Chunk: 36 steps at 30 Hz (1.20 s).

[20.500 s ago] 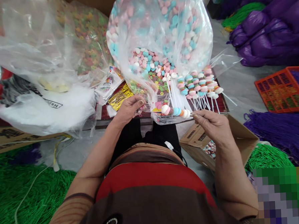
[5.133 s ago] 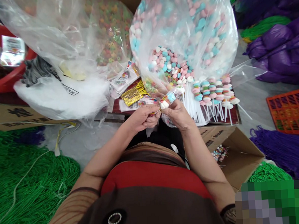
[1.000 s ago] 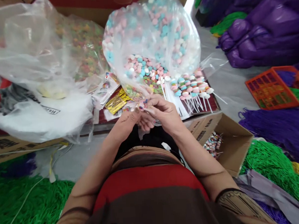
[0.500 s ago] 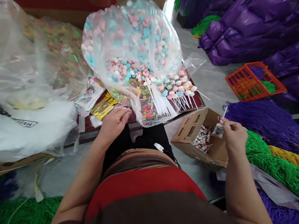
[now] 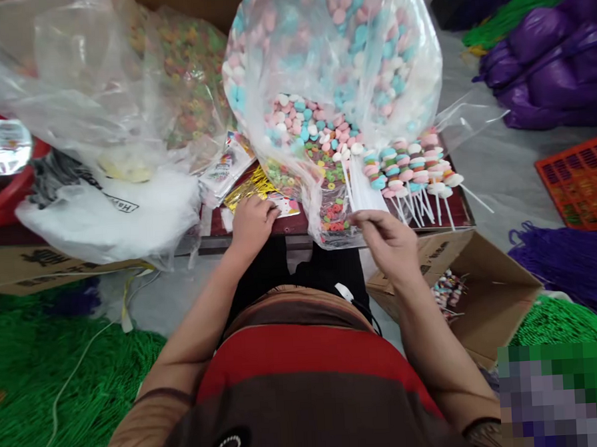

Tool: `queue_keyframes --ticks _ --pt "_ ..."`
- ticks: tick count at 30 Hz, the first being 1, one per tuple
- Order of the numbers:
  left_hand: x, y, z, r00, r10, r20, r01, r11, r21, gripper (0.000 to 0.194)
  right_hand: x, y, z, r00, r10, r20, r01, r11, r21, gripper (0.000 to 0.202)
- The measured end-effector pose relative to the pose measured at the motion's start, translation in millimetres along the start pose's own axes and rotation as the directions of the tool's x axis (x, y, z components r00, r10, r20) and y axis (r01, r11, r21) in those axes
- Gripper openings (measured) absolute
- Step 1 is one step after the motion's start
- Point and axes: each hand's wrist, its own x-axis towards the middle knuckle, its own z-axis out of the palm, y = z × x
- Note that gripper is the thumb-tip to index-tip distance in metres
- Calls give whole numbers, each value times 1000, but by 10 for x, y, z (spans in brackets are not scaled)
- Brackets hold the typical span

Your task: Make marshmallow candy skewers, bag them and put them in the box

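My right hand [image 5: 387, 242] is closed in a pinch at the lower end of a white lollipop stick [image 5: 347, 184], beside a bundle of white sticks [image 5: 368, 186]. My left hand [image 5: 252, 224] has its fingers curled together over a printed packet [image 5: 286, 205]; what they hold, if anything, is hidden. Gold twist ties [image 5: 244, 187] and a stack of printed clear bags [image 5: 225, 167] lie just beyond it. Candy skewers [image 5: 408, 168] of pink, blue and white sweets lie at the table's right. Loose sweets [image 5: 308, 119] and gummy rings [image 5: 334, 211] spill from a big clear bag [image 5: 413, 64].
A cardboard box [image 5: 497, 290] with wrapped candy skewers [image 5: 449, 292] stands by my right forearm. A bag of gummy rings [image 5: 185, 76] and a white plastic bag [image 5: 108, 227] are at left. An orange crate [image 5: 581, 182] and green strands [image 5: 31, 384] are on the floor.
My right hand has moved left from above the cardboard box to the sticks; the wrapped candy it held is gone from it. The view has turned left. My left hand stays by the gold ties.
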Motion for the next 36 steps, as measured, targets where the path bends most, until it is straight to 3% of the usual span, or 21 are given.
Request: queue_keyframes --ticks 4,9,16,21,25,27,30,33,36 --pt "97 82 51 999 -48 24 46 996 79 20 21 -58 293 995 -20 96 12 996 86 16" --pt "207 112 48 995 -63 81 57 995 82 16 8 -39 332 995 86 51 -93 982 163 14" --pt "232 53 164 996 -75 -37 75 997 -1 17 99 64 458 979 168 115 -190 957 219 14" --pt "70 46 75 974 43 -220 -72 990 -121 26 236 77 612 947 270 172 -299 938 177 33" --pt "-23 235 -45 943 168 -287 -241 940 -243 32 345 -51 708 943 228 240 -266 954 139 40" --pt "-34 338 -99 955 174 -240 -258 886 -385 28 364 -106 728 948 221 229 -261 951 163 36" --pt "-25 405 -175 995 97 -11 -77 716 -694 30 346 -126 708 957 248 150 -279 929 242 42" --pt "-3 376 -246 961 105 256 167 516 -840 43 302 -91 658 959 255 123 -280 916 288 47" --pt "7 348 -302 926 101 364 279 466 -839 32 260 -37 635 960 256 110 -277 921 274 51"
